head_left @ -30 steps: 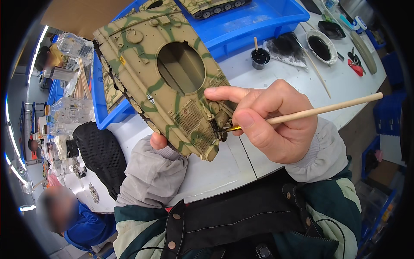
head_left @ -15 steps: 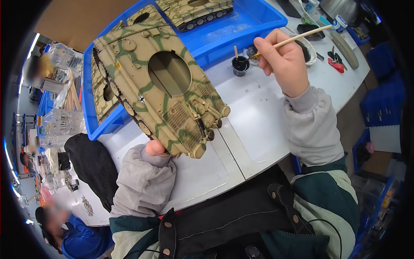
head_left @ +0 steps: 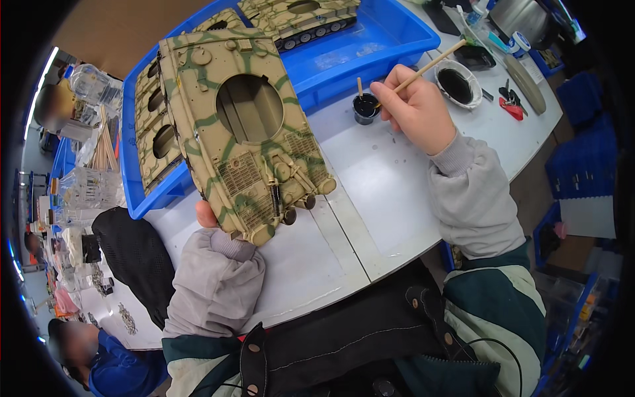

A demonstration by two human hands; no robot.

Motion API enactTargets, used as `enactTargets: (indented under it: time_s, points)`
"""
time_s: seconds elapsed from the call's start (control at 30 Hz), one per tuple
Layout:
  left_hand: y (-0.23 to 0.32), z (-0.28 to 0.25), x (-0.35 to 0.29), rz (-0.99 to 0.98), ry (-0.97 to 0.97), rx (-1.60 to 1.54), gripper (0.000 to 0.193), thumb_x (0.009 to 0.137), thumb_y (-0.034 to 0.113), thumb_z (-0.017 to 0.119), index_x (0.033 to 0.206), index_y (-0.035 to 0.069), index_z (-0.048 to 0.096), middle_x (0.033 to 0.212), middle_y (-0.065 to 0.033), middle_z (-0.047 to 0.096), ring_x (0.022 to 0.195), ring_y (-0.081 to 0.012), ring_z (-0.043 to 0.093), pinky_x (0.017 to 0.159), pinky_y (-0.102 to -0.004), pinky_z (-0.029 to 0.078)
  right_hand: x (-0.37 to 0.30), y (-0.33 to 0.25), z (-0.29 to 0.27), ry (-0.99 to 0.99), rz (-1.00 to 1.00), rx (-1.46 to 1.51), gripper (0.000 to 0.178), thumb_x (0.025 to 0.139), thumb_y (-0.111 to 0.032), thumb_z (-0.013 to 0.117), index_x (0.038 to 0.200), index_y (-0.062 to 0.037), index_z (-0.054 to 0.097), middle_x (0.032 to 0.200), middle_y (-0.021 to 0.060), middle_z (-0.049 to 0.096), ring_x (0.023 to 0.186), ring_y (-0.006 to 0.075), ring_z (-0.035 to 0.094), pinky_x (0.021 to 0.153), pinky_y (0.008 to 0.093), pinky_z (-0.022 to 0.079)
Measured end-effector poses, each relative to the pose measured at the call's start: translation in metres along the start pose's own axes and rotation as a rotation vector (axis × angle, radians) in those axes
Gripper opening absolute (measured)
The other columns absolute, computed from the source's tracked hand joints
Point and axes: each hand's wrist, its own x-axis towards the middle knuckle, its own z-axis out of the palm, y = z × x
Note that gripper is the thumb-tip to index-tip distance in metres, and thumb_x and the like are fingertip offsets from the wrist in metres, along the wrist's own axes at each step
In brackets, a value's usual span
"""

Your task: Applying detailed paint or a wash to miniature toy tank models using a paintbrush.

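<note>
My left hand [head_left: 206,215] is closed on a camouflage-painted model tank hull [head_left: 251,153] and tilts it up over the table. Only a little of that hand shows beside the hull's rear; the remaining fingers are hidden. The hull is tan with green stripes, and a large round opening shows in its top. Held between the closed fingers of my right hand [head_left: 421,109] is a paintbrush [head_left: 433,63] with a pale wooden handle. Its tip is at the rim of a small cup of black paint [head_left: 366,114], where a wooden stick also stands.
Behind the held hull, a blue tray [head_left: 390,59] carries several more model tanks [head_left: 301,23]. On the right are a white bowl [head_left: 471,100] with dark contents and a red-handled tool [head_left: 510,109]. A black mesh bag [head_left: 132,258] lies left; a person in blue [head_left: 126,367] sits beyond.
The hull has turned more upright, its running gear now mostly out of sight. My right hand has moved closer to the paint cup, bringing the brush tip to its rim.
</note>
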Motion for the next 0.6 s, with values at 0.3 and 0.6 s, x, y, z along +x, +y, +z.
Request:
enactTargets:
  time_s: [0.3, 0.6]
  points:
    - [-0.006, 0.006, -0.001, 0.0, 0.136, -0.067, 0.078, 0.081, 0.062, 0.043, 0.138, 0.012, 0.031, 0.139, -0.0133, 0.036, 0.124, -0.0342, 0.04, 0.099, -0.0562, 0.034, 0.0, 0.001, 0.002, 0.002, -0.008, -0.01, 0.026, 0.088, -0.023, 0.058, 0.073, -0.0039, 0.05, 0.055, 0.0042, 0.058, 0.047, 0.0093, 0.053, 0.045, 0.0235, 0.039]
    - [-0.012, 0.012, 0.005, -0.004, 0.116, -0.163, 0.082, 0.082, 0.056, 0.053, 0.138, 0.002, 0.029, 0.136, -0.021, 0.037, 0.121, -0.0371, 0.043, 0.096, -0.0556, 0.04, 0.0, 0.002, 0.002, -0.006, -0.001, 0.012, 0.025, 0.088, -0.023, 0.058, 0.073, -0.0042, 0.05, 0.054, 0.004, 0.057, 0.046, 0.009, 0.052, 0.044, 0.0234, 0.039]
